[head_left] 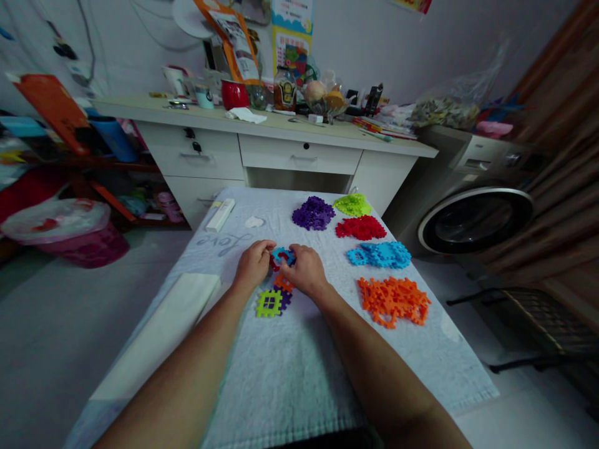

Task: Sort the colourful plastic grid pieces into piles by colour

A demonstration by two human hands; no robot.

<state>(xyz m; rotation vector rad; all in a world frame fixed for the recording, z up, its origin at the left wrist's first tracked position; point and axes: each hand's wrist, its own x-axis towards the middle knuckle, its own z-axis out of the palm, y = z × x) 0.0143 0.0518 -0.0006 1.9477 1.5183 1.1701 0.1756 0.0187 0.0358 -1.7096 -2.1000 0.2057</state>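
Between my two hands is a blue interlocking plastic piece [283,253], with a dark red piece [274,263] at its lower left side. My left hand [254,265] is closed at the left edge, its fingertips on these pieces. My right hand [306,270] pinches the blue piece from the right, partly covering it. Just below, an orange piece [283,282] lies close to a purple piece [285,299]. A lime green square piece with a window pattern [269,303] adjoins the purple one. Whether every piece is locked together cannot be made out.
Piles of purple [313,213], lime green [352,204], red [360,227], blue [386,254] and orange pieces [394,301] lie on the right of the cloth-covered table [281,380]. White boxes [221,215] sit at left. A cluttered desk [299,159] and a washing machine [475,193] stand behind.
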